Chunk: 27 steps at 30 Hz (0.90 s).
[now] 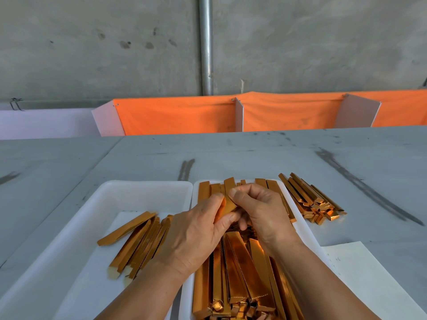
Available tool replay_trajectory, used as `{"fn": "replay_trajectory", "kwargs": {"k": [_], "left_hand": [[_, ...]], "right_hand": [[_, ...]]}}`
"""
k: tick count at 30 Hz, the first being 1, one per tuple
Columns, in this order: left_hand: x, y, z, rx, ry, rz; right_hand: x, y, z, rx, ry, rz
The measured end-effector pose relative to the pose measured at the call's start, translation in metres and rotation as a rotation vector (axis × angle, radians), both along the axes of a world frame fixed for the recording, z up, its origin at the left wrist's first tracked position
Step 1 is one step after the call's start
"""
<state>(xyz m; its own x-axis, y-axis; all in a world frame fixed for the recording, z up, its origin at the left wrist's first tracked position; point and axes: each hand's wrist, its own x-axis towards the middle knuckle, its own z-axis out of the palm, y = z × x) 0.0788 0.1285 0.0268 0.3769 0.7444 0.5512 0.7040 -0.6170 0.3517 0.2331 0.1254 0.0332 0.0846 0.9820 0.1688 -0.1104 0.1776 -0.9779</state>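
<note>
Both hands on one gold strip [227, 205]: the left hand [196, 229] pinches it and the right hand [261, 211] pinches it too, thumbs almost meeting, over the far end of the right tray [305, 229], which is packed with strips. The left tray [129, 192] holds a smaller fan [138, 241]. A pile [309, 199] lies on the table [254, 153] past the right rim, with paper [360, 269] at the near right edge.

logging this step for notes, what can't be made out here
Head view:
gold strip: mostly covered by the left hand and right hand; its fold is unclear.
right tray: near end cut off by the bottom edge.
paper: writing too small to read.
</note>
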Motion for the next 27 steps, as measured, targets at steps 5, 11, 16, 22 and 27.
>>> {"fn": "replay_trajectory", "kwargs": {"k": [5,11,16,22,27], "left_hand": [[-0.0005,0.0007,-0.0011,-0.009,-0.003,-0.010],[-0.0008,0.0017,-0.0023,-0.020,-0.013,-0.005],[-0.0009,0.0024,-0.0033,-0.023,-0.016,-0.005],[-0.0009,0.0033,-0.0050,-0.021,-0.010,-0.009],[-0.0006,0.0028,-0.0041,-0.012,-0.001,0.000]], "right_hand": [[-0.0005,-0.0011,0.0015,0.005,-0.011,-0.006],[-0.0015,-0.0022,0.0024,0.013,-0.039,-0.036],[-0.0013,-0.0024,0.0030,0.014,-0.047,-0.047],[-0.0013,-0.0034,0.0041,0.008,-0.046,-0.049],[-0.0015,-0.0033,0.0044,-0.002,-0.050,-0.053]]}}
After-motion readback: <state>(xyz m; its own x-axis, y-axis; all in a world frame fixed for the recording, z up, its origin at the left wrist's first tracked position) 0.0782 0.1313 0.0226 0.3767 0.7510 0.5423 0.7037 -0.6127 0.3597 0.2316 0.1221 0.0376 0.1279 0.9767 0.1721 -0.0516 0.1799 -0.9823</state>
